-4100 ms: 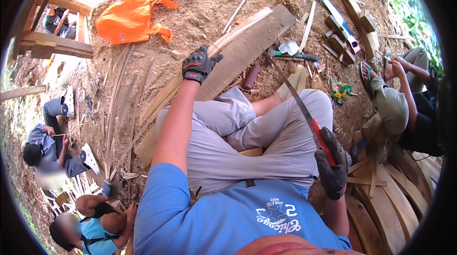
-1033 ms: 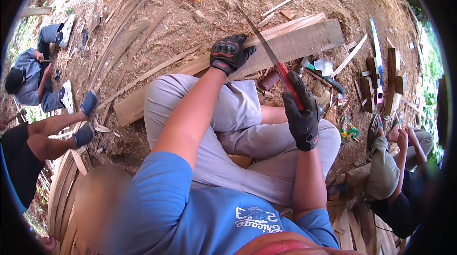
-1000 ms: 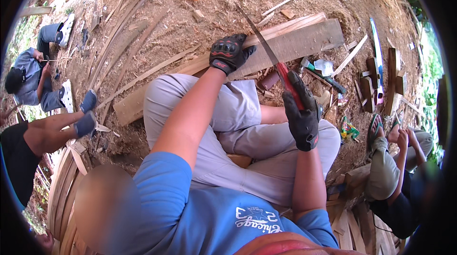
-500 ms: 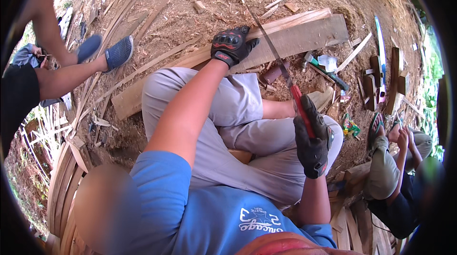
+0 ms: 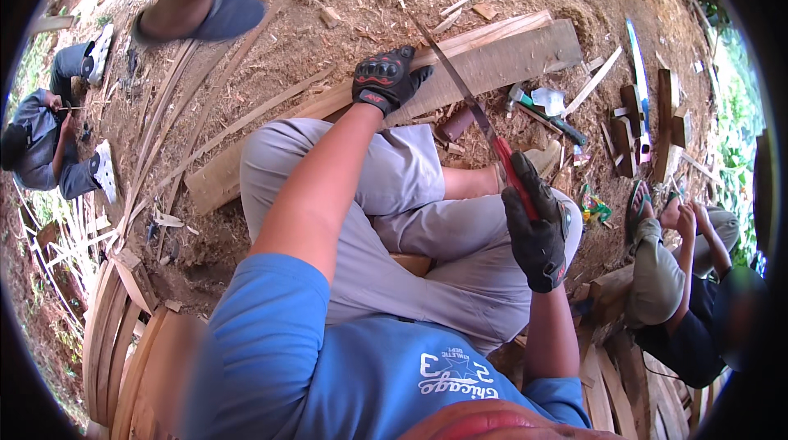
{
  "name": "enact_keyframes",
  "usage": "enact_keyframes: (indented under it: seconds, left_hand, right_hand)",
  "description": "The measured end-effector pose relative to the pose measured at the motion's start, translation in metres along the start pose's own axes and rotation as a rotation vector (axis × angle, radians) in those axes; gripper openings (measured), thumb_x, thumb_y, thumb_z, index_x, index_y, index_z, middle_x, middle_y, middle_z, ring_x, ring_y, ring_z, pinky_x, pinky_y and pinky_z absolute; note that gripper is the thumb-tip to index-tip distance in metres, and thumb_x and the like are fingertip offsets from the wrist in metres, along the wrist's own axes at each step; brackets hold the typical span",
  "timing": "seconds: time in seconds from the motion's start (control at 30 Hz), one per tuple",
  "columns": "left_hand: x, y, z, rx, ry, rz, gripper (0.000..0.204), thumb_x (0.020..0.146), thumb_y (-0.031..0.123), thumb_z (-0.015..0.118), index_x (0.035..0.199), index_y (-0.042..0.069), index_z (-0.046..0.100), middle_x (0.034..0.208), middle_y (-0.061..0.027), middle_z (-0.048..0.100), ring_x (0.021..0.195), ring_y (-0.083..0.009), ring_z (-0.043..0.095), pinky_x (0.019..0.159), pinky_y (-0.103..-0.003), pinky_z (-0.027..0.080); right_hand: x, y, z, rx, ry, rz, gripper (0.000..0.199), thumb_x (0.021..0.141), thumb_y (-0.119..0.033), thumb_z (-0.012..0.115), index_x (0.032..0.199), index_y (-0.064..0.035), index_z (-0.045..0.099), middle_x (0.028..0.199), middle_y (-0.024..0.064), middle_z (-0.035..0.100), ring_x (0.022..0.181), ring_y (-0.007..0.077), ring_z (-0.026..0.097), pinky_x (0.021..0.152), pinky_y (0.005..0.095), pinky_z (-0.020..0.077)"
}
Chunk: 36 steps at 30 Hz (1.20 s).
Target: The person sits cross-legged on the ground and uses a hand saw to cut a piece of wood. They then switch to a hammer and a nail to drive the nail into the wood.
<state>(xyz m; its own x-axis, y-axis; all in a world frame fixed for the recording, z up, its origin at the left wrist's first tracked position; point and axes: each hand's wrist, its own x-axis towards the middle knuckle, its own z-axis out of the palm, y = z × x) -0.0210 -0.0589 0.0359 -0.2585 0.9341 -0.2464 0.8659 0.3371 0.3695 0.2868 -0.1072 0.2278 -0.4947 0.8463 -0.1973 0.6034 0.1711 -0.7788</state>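
The fingers of my right hand are wrapped round the grip of a red-handled saw, its dark blade slanting far and left; my left hand rests on a pale wooden strip, thumb apart, though whether those fingers pinch it I cannot tell; a wider grey-brown board lies on the strip's near side; to the right sits a green-handled hammer.

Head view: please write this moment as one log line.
left hand: on wooden boards | right hand: holding red-handled saw | nearby: hammer
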Motion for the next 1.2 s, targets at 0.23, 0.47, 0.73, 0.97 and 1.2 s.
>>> enact_keyframes:
  seconds: [0.23,0.47,0.73,0.97,1.2]
  left_hand:
    - [0.0,0.004,-0.003,0.007,-0.058,-0.03,0.053,0.1,0.056,0.058,0.131,0.014,0.067,0.116,-0.0162,0.076,0.107,-0.0376,0.072,0.094,-0.051,0.056]
    - [0.0,0.007,-0.004,0.047,-0.038,-0.024,0.052,0.1,0.056,0.058,0.126,0.012,0.067,0.113,-0.0178,0.076,0.104,-0.0394,0.073,0.091,-0.052,0.056]
    - [0.002,0.006,-0.003,0.063,-0.058,-0.033,0.055,0.1,0.057,0.059,0.129,0.011,0.067,0.112,-0.0179,0.076,0.102,-0.0388,0.073,0.088,-0.052,0.057]
    - [0.001,0.004,-0.006,0.003,-0.039,-0.018,0.055,0.1,0.057,0.057,0.13,0.012,0.067,0.115,-0.0172,0.076,0.106,-0.0373,0.073,0.092,-0.052,0.056]
    - [0.002,0.0,0.001,0.003,-0.031,-0.006,0.051,0.099,0.056,0.059,0.125,0.014,0.068,0.114,-0.0169,0.076,0.104,-0.0363,0.073,0.091,-0.051,0.056]
  right_hand:
    - [-0.005,0.016,0.015,0.068,0.037,0.014,0.047,0.101,-0.012,0.067,0.147,-0.0056,0.06,0.139,0.0185,0.068,0.125,0.0316,0.068,0.104,0.0408,0.0529]
    - [-0.007,-0.003,0.018,0.049,-0.026,0.14,0.05,0.097,-0.012,0.07,0.146,-0.0086,0.061,0.137,0.0208,0.069,0.124,0.0368,0.068,0.102,0.0443,0.0548]
    - [-0.009,0.002,0.031,0.025,0.046,-0.001,0.051,0.096,-0.01,0.07,0.146,-0.0109,0.061,0.135,0.0218,0.069,0.12,0.0396,0.07,0.099,0.0456,0.0562]
    - [-0.031,0.0,0.013,-0.027,0.022,-0.015,0.051,0.097,-0.002,0.066,0.148,-0.003,0.058,0.141,0.0211,0.066,0.128,0.0334,0.067,0.107,0.0412,0.0523]
    - [0.0,-0.001,-0.008,-0.008,0.192,0.189,0.05,0.098,-0.006,0.067,0.148,-0.0067,0.061,0.133,0.0164,0.072,0.114,0.0232,0.072,0.094,0.0358,0.0559]
